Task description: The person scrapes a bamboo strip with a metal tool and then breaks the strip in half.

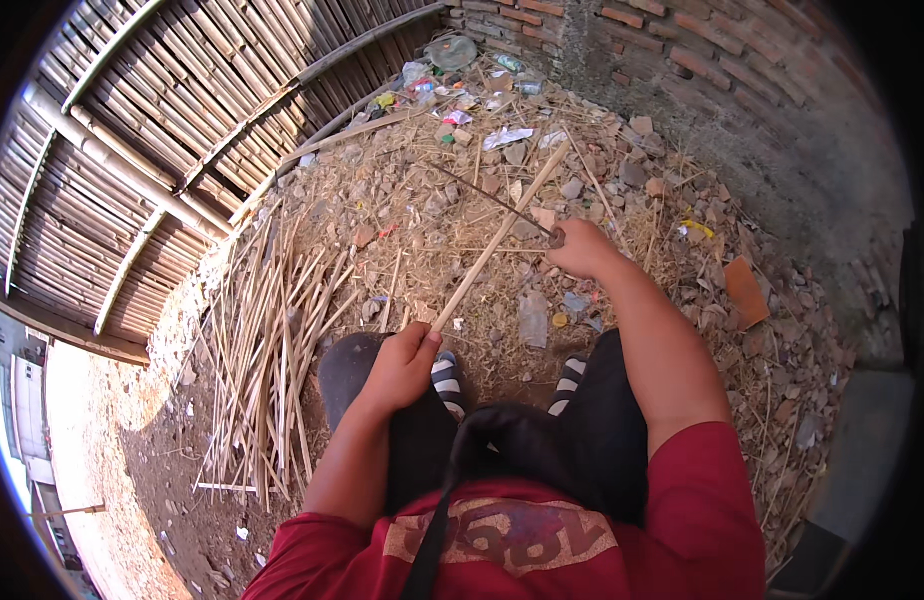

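My left hand (400,367), above my left knee, is closed round the near end of a pale bamboo strip (490,252). The strip slants up and away to the right. In my right hand (585,248) is the handle of a long, thin, dark blade that looks like a machete (479,190). Its blade points to the far left and crosses the strip in this view. Whether blade and strip touch, I cannot tell. My fingers hide most of the handle.
Many loose bamboo strips (272,370) lie piled at my left. A bamboo slat wall (212,90) stands far left, a brick wall (692,60) far right. Rubble, straw and plastic litter cover the ground, with a broken orange tile (746,294) at right. My sandalled feet are below.
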Demonstrator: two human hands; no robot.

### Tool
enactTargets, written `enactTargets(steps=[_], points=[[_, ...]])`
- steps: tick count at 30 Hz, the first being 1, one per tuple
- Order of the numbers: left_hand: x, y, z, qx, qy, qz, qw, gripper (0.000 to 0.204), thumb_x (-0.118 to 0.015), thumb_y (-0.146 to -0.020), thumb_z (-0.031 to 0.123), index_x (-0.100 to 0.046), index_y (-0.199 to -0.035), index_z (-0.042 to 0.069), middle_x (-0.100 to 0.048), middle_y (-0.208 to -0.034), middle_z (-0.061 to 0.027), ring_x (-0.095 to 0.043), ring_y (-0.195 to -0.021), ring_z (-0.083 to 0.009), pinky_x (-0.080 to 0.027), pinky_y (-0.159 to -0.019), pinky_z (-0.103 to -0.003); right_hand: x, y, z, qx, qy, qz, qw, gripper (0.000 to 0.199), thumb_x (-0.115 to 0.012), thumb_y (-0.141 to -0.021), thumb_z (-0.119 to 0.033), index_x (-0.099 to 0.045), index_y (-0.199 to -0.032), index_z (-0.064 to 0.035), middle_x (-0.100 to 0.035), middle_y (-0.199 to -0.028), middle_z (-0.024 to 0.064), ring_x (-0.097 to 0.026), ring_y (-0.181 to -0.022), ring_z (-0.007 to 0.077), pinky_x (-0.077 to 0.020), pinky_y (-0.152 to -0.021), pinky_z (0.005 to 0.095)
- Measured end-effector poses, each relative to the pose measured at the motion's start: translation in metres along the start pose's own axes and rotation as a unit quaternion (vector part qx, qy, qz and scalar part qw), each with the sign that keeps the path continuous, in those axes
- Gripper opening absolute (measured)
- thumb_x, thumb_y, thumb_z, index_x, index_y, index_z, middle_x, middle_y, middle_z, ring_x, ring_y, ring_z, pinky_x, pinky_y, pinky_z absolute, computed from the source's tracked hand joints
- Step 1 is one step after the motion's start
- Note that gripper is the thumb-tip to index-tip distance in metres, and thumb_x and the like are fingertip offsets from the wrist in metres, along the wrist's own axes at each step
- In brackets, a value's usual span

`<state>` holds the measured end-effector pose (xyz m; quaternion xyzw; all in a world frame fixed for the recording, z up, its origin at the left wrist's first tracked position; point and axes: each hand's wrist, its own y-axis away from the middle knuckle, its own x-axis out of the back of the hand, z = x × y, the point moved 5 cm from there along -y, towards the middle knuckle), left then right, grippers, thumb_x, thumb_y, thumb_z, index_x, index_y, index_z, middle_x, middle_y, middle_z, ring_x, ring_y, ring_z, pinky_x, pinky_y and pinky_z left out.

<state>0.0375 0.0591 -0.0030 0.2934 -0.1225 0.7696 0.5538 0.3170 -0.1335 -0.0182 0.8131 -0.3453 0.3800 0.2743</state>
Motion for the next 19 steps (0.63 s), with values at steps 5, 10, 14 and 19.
enactTargets(steps=[5,10,14,19], points=[[0.001,0.001,-0.002,0.003,0.018,-0.006,1.000,0.029,-0.056,-0.103,0.025,-0.063,-0.099,-0.002,-0.065,-0.077,-0.0206,-0.066,-0.074,-0.0305,-0.050,-0.069,-0.041,-0.011,0.024,-0.054,0.087,0.014,-0.027,0.996,0.031,-0.065,-0.077,-0.022,-0.069,-0.098,0.0000,-0.071,-0.096,0.0212,-0.070,-0.093,0.0340,-0.0532,-0.080,0.0453],[-0.001,0.007,0.010,-0.004,0.000,-0.021,1.000,0.027,-0.054,-0.105,0.023,-0.063,-0.101,-0.002,-0.058,-0.075,-0.0036,-0.052,-0.072,-0.0115,-0.046,-0.066,-0.031,0.002,0.003,0.008,-0.019,-0.038,0.013,0.999,0.046,-0.069,-0.076,-0.024,-0.069,-0.115,-0.0015,-0.071,-0.097,0.0225,-0.069,-0.093,0.0348,-0.0538,-0.084,0.0420],[0.000,0.006,-0.005,0.025,0.059,-0.023,0.998,0.026,-0.055,-0.104,0.023,-0.063,-0.101,-0.001,-0.058,-0.075,-0.0035,-0.051,-0.071,-0.0109,-0.045,-0.065,-0.031,-0.008,0.018,-0.031,0.066,-0.028,0.039,0.997,0.031,-0.068,-0.077,-0.024,-0.070,-0.099,-0.0019,-0.070,-0.091,0.0209,-0.070,-0.088,0.0356,-0.0527,-0.077,0.0454],[0.002,0.007,0.006,-0.018,0.037,-0.022,0.999,0.023,-0.055,-0.104,0.025,-0.064,-0.104,0.004,-0.057,-0.073,-0.0012,-0.051,-0.070,-0.0090,-0.045,-0.063,-0.029,0.003,0.002,-0.008,0.024,-0.013,-0.005,1.000,0.043,-0.073,-0.076,-0.027,-0.072,-0.114,-0.0055,-0.072,-0.098,0.0233,-0.071,-0.094,0.0330,-0.0543,-0.087,0.0424]])
